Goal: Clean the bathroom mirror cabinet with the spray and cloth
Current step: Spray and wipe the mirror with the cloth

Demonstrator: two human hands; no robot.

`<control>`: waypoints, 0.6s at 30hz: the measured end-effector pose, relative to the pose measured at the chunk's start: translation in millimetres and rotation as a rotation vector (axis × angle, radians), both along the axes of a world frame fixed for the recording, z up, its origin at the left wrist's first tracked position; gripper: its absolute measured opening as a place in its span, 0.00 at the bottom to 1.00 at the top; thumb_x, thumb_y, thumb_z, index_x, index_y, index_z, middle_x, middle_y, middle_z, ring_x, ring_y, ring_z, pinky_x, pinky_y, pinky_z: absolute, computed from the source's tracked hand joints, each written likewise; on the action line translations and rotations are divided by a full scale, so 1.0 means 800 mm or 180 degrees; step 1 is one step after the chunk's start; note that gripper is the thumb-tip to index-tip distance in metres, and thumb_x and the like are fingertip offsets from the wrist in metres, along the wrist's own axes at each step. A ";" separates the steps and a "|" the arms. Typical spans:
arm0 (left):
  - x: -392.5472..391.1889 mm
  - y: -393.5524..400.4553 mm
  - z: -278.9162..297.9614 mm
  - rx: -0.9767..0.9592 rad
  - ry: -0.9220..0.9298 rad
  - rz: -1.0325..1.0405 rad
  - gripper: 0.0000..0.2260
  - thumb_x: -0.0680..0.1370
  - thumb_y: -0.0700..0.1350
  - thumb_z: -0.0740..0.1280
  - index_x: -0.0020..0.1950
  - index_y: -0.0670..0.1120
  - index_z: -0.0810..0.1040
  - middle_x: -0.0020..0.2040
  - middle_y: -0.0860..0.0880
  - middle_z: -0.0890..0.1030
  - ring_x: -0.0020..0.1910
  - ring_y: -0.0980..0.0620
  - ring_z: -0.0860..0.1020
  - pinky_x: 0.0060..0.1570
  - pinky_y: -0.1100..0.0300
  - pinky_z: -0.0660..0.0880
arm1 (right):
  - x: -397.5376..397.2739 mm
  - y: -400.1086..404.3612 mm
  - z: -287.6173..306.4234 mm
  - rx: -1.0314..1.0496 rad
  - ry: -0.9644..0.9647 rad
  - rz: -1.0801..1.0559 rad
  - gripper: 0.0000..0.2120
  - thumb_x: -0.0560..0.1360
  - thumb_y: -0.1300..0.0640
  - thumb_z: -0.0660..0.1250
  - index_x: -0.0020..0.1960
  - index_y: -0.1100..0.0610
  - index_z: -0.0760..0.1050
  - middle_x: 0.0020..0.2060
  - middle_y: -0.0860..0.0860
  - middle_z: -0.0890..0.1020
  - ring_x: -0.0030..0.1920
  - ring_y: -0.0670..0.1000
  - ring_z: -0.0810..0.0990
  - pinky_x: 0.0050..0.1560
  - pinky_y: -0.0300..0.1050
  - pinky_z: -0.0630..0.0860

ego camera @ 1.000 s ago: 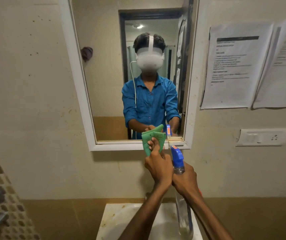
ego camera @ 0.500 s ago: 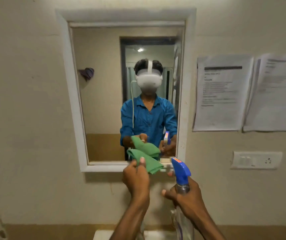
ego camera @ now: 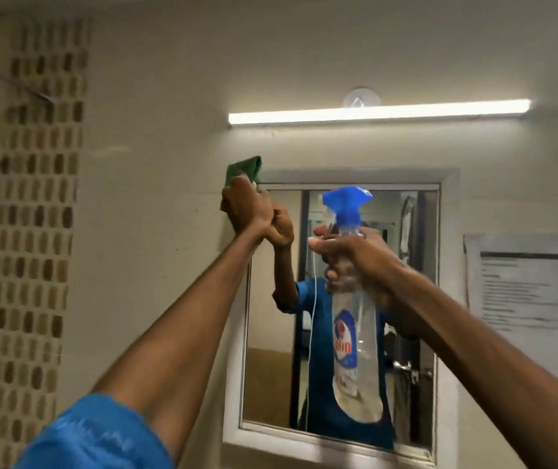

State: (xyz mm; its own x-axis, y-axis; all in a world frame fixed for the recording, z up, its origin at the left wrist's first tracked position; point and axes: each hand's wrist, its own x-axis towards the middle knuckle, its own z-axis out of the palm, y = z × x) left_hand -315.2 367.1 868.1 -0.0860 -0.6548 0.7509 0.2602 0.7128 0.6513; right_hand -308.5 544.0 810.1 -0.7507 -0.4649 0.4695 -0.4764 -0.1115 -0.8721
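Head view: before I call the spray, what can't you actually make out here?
- Green cloth: mostly hidden behind the left hand at the mirror frame's top-left corner; contact with the frame unclear.
- Spray bottle nozzle: faces away; any mist is not discernible.
- Right hand grip: covers the bottle neck.
- Wall notice: text blurred, cut by the right edge.
- Mirror's lower right: cut off by the right forearm.

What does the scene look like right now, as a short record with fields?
left hand: holds the green cloth at the top left corner of the mirror frame
right hand: grips the spray bottle, raised upright before the mirror glass
nozzle: blue trigger head
nearby: lit tube light above, paper notice on the right wall
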 end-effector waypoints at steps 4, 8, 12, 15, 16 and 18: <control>-0.011 -0.006 0.017 0.0169 -0.0016 -0.0067 0.11 0.79 0.42 0.62 0.57 0.38 0.76 0.56 0.40 0.79 0.54 0.46 0.78 0.40 0.64 0.68 | -0.014 -0.036 0.051 0.0014 -0.0102 -0.0067 0.15 0.69 0.62 0.75 0.54 0.56 0.79 0.32 0.51 0.78 0.30 0.50 0.76 0.34 0.48 0.78; -0.019 -0.005 0.016 -0.0185 -0.0138 0.0145 0.09 0.76 0.40 0.65 0.55 0.38 0.78 0.53 0.40 0.80 0.53 0.45 0.79 0.46 0.58 0.78 | -0.026 -0.064 0.069 0.0285 0.0098 -0.0492 0.10 0.66 0.63 0.74 0.47 0.58 0.80 0.34 0.52 0.81 0.30 0.49 0.78 0.32 0.45 0.78; -0.024 -0.002 0.022 -0.0422 -0.0307 0.0283 0.10 0.75 0.39 0.64 0.53 0.36 0.78 0.52 0.39 0.80 0.52 0.42 0.79 0.47 0.53 0.77 | -0.040 -0.076 0.068 0.0486 0.0038 -0.0899 0.13 0.62 0.65 0.72 0.47 0.63 0.78 0.37 0.56 0.80 0.33 0.52 0.78 0.35 0.48 0.81; -0.022 0.014 0.028 -0.0512 -0.0292 0.0225 0.09 0.74 0.39 0.64 0.50 0.36 0.78 0.49 0.38 0.80 0.49 0.41 0.79 0.40 0.54 0.72 | -0.047 -0.071 0.066 0.0516 0.0134 -0.1136 0.13 0.63 0.64 0.72 0.47 0.65 0.79 0.38 0.57 0.81 0.38 0.55 0.80 0.44 0.54 0.84; -0.022 0.021 0.030 -0.0554 -0.0255 0.0179 0.08 0.74 0.39 0.64 0.49 0.36 0.78 0.49 0.38 0.80 0.49 0.41 0.79 0.38 0.55 0.70 | -0.049 -0.067 0.067 0.0423 0.0174 -0.1174 0.12 0.63 0.65 0.73 0.47 0.65 0.80 0.37 0.57 0.82 0.36 0.54 0.80 0.44 0.53 0.84; -0.026 0.037 0.031 -0.0639 -0.0184 0.0078 0.07 0.73 0.40 0.65 0.48 0.37 0.78 0.48 0.38 0.80 0.48 0.41 0.78 0.37 0.56 0.68 | -0.047 -0.058 0.068 0.0266 0.0252 -0.1250 0.09 0.63 0.65 0.73 0.43 0.64 0.81 0.36 0.56 0.83 0.33 0.53 0.79 0.40 0.50 0.82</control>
